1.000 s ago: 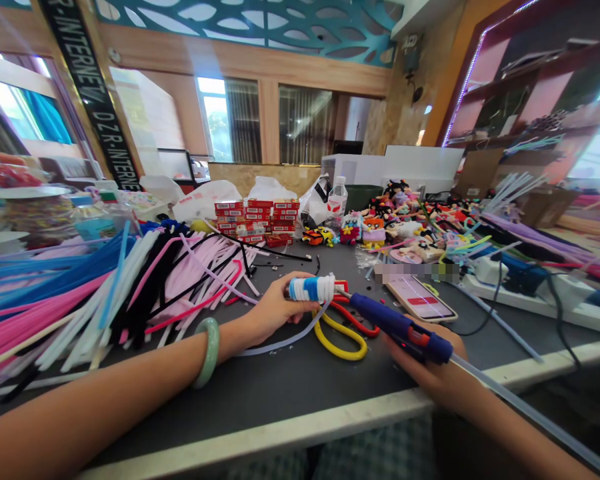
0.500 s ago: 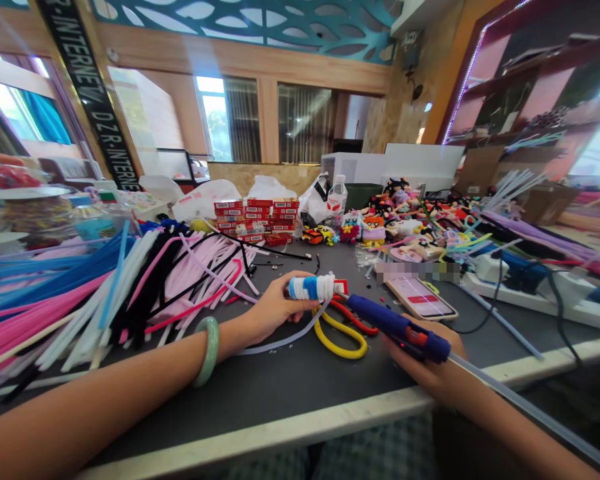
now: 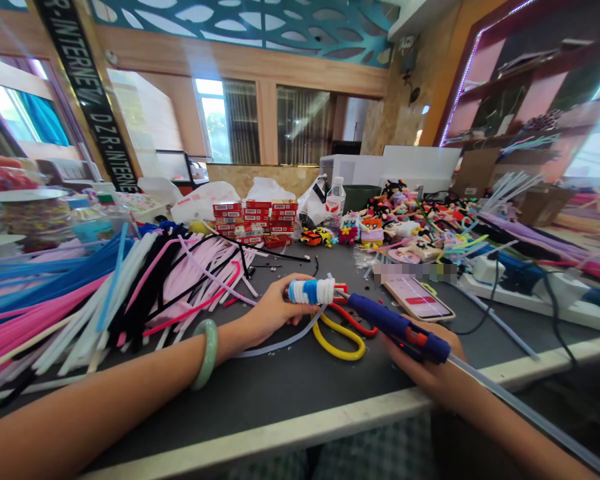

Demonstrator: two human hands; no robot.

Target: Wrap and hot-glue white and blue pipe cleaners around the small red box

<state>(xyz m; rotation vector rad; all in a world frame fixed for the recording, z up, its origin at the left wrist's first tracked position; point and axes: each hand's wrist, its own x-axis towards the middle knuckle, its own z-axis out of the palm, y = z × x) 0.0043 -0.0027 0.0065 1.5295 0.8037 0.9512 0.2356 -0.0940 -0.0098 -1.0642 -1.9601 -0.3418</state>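
My left hand [image 3: 275, 305], with a green bangle [image 3: 207, 353] on its wrist, is closed around one end of a small box wrapped in white and blue pipe cleaner [image 3: 313, 291]. A red and white end of the box sticks out on the right. From the wrapping a pale lavender pipe cleaner [image 3: 285, 345] trails down to the left. My right hand [image 3: 430, 357] grips a dark blue hot glue gun [image 3: 397, 325], a long clear glue stick [image 3: 515, 403] running out of its back. The gun's metal nozzle points at the box's right end. Below lie yellow and red-handled scissors [image 3: 343, 343].
Bundles of coloured pipe cleaners [image 3: 150, 293] cover the left side. Stacked red boxes [image 3: 255, 221], a plastic bottle [image 3: 336, 198] and pipe-cleaner dolls [image 3: 405, 220] stand behind. A phone [image 3: 420, 298], a white power strip [image 3: 545, 303] and cables lie right. The table's pale edge [image 3: 280, 437] runs in front.
The lavender strand's upper end now stands at the box's right side instead of crossing over it, and the wrapping looks slightly turned. Both hands stay almost in place.
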